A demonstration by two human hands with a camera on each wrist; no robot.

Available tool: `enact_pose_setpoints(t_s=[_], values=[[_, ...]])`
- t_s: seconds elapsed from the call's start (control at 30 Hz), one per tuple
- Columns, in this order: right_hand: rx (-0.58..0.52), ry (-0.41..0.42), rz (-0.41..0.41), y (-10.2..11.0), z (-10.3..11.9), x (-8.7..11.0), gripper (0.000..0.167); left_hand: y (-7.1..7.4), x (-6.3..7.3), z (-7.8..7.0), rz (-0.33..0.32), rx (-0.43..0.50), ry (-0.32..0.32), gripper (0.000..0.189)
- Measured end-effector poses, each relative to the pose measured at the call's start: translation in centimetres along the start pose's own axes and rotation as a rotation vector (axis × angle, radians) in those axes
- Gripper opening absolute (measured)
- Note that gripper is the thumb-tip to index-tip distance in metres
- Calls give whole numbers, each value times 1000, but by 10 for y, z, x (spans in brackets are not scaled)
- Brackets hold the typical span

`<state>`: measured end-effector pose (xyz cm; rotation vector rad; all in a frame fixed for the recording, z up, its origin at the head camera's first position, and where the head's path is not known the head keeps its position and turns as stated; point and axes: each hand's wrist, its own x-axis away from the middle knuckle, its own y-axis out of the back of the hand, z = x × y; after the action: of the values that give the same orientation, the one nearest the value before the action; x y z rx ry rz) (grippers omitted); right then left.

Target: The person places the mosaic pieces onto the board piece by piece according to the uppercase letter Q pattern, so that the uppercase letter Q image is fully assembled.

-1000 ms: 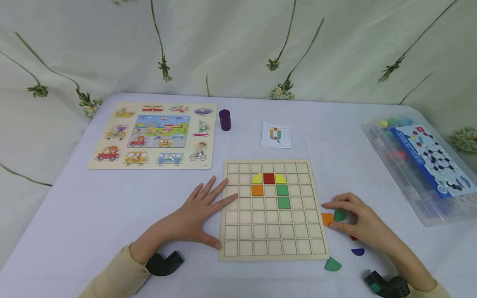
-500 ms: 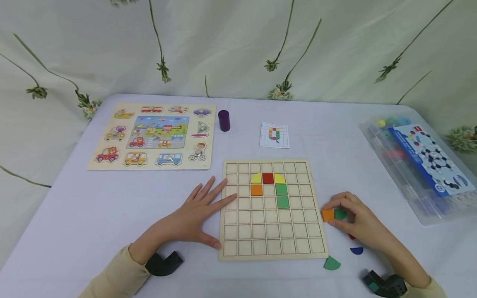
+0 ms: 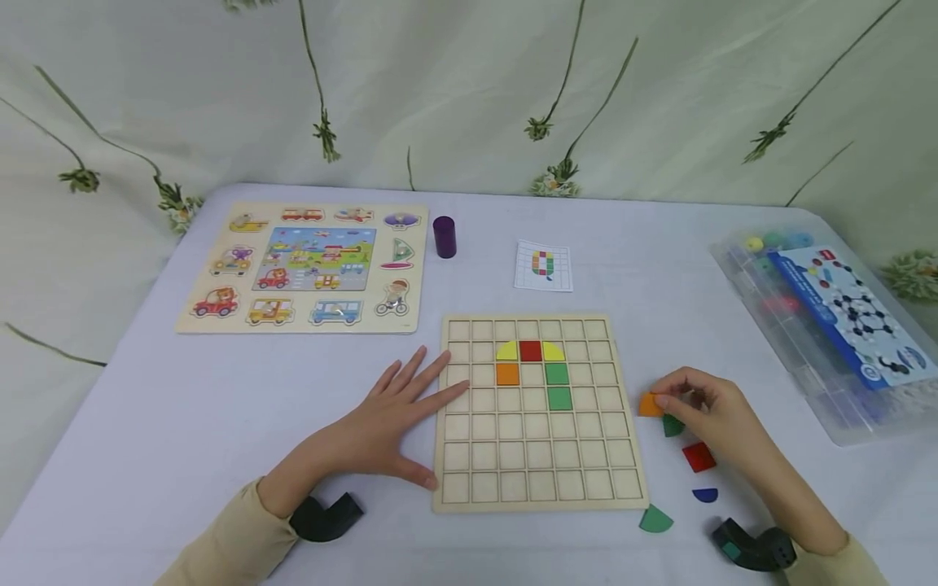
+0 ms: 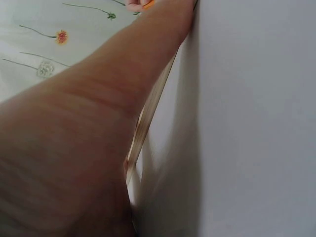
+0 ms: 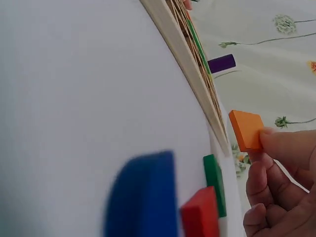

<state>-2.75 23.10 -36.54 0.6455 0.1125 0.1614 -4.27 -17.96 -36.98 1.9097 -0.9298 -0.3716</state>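
Observation:
My right hand (image 3: 711,411) pinches an orange square tile (image 5: 247,129) between thumb and fingers, to the right of the wooden grid board (image 3: 513,480). Just under that hand lies a green quarter-round tile (image 3: 672,426), partly hidden. My left hand (image 3: 381,423) lies spread, its fingertips and thumb touching the board's left edge. Set in the board are two yellow quarter-round tiles (image 3: 507,352), a red square (image 3: 530,351) between them, an orange square (image 3: 507,374) and two green squares (image 3: 558,387). A red square tile (image 3: 699,457) and a blue half-round tile (image 3: 705,495) lie near my right wrist.
Another green quarter-round tile (image 3: 655,519) lies by the board's lower right corner. Behind the board are a pattern card (image 3: 542,266) and a purple cylinder (image 3: 444,237). A vehicle puzzle (image 3: 300,325) stands back left, a clear plastic box (image 3: 821,399) at right.
My right hand has lifted the orange square from beside the board and drawn slightly up and right, uncovering the red tile. My left hand has stayed in place.

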Motion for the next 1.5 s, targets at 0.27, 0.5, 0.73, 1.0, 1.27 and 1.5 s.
enact_pose_setpoints(t_s=[0.27,0.5,0.73,1.0,1.27,1.5], values=[[-242,34,2,-11,31,-32,11,-1,0,0,-3,-4,-4,110],[-409,34,125,-41,56,-63,13,0,0,-1,-6,1,-6,109],[-418,38,270,-71,68,-72,11,0,0,-2,0,-1,4,109],[-260,107,363,-88,71,-70,10,0,0,-2,-6,-10,-3,109],[-47,242,352,-90,74,-67,11,1,1,-2,-7,-3,-1,108],[9,275,357,-89,75,-65,12,2,1,-3,-1,2,3,108]])
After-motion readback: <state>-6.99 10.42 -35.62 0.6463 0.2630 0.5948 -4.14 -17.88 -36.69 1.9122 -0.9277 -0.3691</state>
